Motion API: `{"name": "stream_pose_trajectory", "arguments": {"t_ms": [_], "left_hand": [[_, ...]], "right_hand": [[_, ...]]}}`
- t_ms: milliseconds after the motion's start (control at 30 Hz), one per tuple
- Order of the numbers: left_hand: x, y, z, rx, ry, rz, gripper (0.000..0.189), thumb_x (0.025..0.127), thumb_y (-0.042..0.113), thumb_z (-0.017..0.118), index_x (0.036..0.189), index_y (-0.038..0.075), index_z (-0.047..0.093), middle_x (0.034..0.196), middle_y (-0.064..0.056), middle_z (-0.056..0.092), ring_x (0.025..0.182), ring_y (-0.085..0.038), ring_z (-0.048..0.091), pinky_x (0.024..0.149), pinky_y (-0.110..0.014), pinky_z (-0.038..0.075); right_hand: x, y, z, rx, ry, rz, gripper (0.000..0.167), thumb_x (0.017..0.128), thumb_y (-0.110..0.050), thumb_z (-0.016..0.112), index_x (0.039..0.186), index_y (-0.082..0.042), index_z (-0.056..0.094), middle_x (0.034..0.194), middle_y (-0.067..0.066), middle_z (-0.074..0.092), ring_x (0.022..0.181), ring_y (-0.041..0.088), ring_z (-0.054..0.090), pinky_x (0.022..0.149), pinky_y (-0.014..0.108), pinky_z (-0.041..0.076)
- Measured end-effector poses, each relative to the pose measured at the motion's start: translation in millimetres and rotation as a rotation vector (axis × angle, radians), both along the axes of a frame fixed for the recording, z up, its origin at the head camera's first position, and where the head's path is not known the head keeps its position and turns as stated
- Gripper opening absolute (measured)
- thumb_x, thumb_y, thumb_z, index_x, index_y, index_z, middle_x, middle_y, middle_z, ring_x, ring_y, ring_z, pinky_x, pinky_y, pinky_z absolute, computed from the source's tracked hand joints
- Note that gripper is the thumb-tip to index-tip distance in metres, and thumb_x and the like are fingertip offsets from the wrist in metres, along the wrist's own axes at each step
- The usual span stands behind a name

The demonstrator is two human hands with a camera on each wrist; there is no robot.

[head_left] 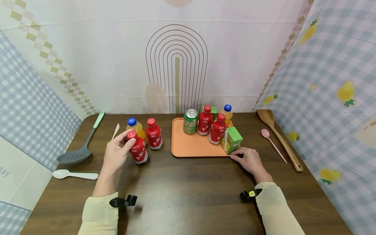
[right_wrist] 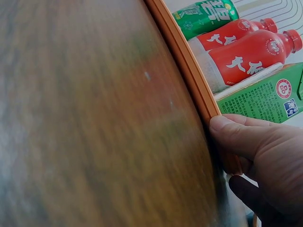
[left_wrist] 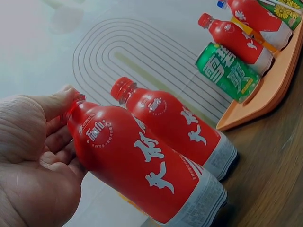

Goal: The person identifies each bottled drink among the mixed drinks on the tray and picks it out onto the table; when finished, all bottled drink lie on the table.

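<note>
My left hand (head_left: 115,153) holds a red drink bottle (head_left: 139,152) near its cap and neck, thumb in front and fingers behind. Beside it stands another red bottle (head_left: 154,136), and an orange drink bottle with a blue cap (head_left: 132,122) is partly hidden behind the hand. My right hand (head_left: 249,160) pinches the near right corner of an orange tray (head_left: 191,148), the thumb on its rim in the right wrist view. On the tray are a green can (head_left: 190,124), two red bottles (head_left: 217,132), a green drink carton (head_left: 234,139) close to the right fingers, and other drinks partly hidden behind.
On the left lie a slotted turner (head_left: 76,155) with a mint handle, a white spoon (head_left: 74,174) and a thin pale utensil (head_left: 116,130). A wooden spatula (head_left: 280,137) and a pink spoon (head_left: 273,143) lie on the right. Cloth walls border the brown table (head_left: 182,195).
</note>
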State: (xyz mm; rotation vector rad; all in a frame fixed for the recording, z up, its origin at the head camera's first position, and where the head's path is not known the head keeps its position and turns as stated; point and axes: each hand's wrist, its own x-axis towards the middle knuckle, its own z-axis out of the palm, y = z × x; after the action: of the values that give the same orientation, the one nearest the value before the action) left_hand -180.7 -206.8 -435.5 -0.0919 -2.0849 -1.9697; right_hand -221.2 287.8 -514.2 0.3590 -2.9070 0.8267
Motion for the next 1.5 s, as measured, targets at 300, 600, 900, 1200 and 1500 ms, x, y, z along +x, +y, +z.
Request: {"name": "stream_pose_trajectory", "arguments": {"t_ms": [300,600,900,1200,1500], "left_hand": [[0.3,-6.6,-1.4,-0.006,-0.034,0.031,0.045,0.093,0.015,0.064,0.133,-0.002,0.054,0.120,-0.005,0.058,0.106,-0.014,0.055,0.087,-0.013,0.047],[-1.3,-11.4,-5.0,0.010,-0.042,0.024,0.046,0.092,0.014,0.065,0.134,-0.002,0.053,0.125,-0.007,0.057,0.109,-0.013,0.054,0.088,-0.013,0.046],[-0.2,-13.9,-3.0,0.022,-0.058,0.026,0.046,0.092,0.015,0.065,0.134,-0.001,0.054,0.129,-0.010,0.056,0.110,-0.013,0.054,0.089,-0.013,0.046],[0.7,-16.2,-1.7,-0.008,-0.086,0.041,0.048,0.092,0.019,0.065,0.135,0.001,0.053,0.134,-0.014,0.053,0.114,-0.014,0.052,0.091,-0.012,0.044],[0.8,-18.5,-3.7,0.018,-0.059,-0.010,0.049,0.094,0.017,0.063,0.138,0.001,0.050,0.128,-0.008,0.057,0.115,-0.013,0.052,0.091,-0.013,0.044]], "right_hand": [[0.5,-0.1,0.8,0.004,0.005,0.001,0.006,0.083,-0.026,0.077,0.087,-0.022,0.079,0.093,-0.001,0.072,0.091,0.022,0.066,0.081,0.048,0.050],[0.2,-0.5,1.0,0.001,-0.011,-0.006,0.007,0.083,-0.026,0.077,0.087,-0.021,0.079,0.095,0.000,0.072,0.092,0.022,0.065,0.082,0.048,0.050],[0.3,-0.5,2.3,0.003,-0.028,-0.009,0.009,0.083,-0.027,0.077,0.088,-0.021,0.079,0.094,0.000,0.072,0.091,0.021,0.065,0.081,0.048,0.051],[0.1,-0.4,3.4,0.000,-0.021,-0.001,0.008,0.083,-0.027,0.077,0.088,-0.021,0.079,0.095,0.001,0.072,0.092,0.022,0.065,0.082,0.048,0.050],[0.0,-1.2,3.0,-0.002,-0.014,-0.003,0.008,0.083,-0.027,0.077,0.088,-0.021,0.079,0.096,0.000,0.072,0.092,0.022,0.065,0.082,0.048,0.050]]}}
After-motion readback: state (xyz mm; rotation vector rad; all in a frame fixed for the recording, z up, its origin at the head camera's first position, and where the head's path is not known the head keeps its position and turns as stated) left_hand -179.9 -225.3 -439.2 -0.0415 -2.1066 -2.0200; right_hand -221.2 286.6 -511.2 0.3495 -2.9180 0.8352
